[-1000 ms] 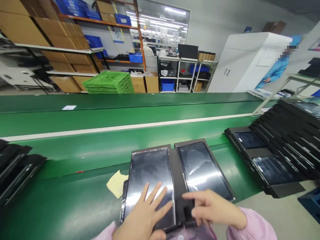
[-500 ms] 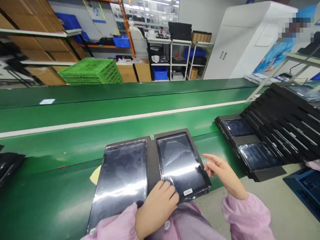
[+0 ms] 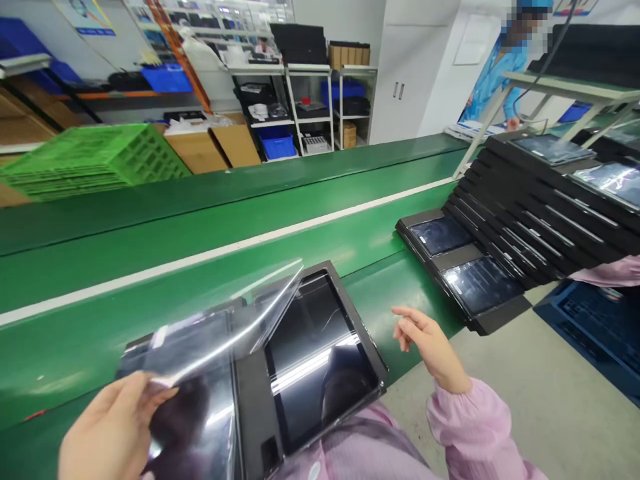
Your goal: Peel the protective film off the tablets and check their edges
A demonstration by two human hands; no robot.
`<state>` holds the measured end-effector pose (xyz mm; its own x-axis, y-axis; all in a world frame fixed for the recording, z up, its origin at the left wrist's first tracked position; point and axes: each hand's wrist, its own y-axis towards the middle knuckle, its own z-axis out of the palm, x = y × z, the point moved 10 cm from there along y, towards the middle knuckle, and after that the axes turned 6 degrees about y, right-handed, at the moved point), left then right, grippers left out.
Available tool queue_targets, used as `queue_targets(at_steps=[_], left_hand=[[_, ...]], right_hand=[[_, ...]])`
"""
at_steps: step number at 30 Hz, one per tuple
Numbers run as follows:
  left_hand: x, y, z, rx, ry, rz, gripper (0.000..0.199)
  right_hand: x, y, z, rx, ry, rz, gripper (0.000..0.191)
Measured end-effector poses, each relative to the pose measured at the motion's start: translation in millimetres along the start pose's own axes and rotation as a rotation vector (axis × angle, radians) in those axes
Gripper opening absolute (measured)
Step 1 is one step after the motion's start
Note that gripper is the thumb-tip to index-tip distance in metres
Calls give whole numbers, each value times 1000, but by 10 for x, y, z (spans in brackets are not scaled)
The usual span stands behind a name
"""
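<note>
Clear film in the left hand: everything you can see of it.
The clear film is a thin, glossy, see-through sheet, plastic by its look, with bright glare along a curved band. The left hand pinches its near end. From there it slants up over the black tray to a corner above the far end of the right screen. Whether it touches that screen is unclear.

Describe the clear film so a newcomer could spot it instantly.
On the green bench, find the black tray nearest the camera. Above it, the left hand pinches one end of the clear film. Unlike the dark screens beneath, it is see-through and curled.
</note>
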<state>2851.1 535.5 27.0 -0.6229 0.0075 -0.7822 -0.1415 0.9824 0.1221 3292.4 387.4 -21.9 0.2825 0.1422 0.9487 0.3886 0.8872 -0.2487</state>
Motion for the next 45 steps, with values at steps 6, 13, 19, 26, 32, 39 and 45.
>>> queue_targets(at_steps=[6, 13, 19, 26, 32, 39, 45], left_hand=[[-94, -421, 354, 137, -658, -307, 33], [-751, -1070, 991, 696, -55, 489, 23], [-932, -1556, 1174, 698, 333, 1240, 15], [-755, -1628, 1238, 563, 356, 1370, 13], [-776, -1486, 1304, 552, 488, 1099, 25], [-902, -1328, 1267, 667, 530, 740, 48], [-1049, -1250, 962, 533, 316, 686, 31]], right_hand=[[-33, 153, 457, 167, 8, 73, 37], [45, 443, 1076, 263, -293, 76, 57], [302, -177, 1651, 533, -1007, -429, 37], [245, -771, 1609, 980, -855, -394, 21], [182, 82, 911, 123, -1010, -250, 41], [93, 356, 947, -33, -1103, -113, 51], [78, 91, 1159, 216, -272, 74, 37]])
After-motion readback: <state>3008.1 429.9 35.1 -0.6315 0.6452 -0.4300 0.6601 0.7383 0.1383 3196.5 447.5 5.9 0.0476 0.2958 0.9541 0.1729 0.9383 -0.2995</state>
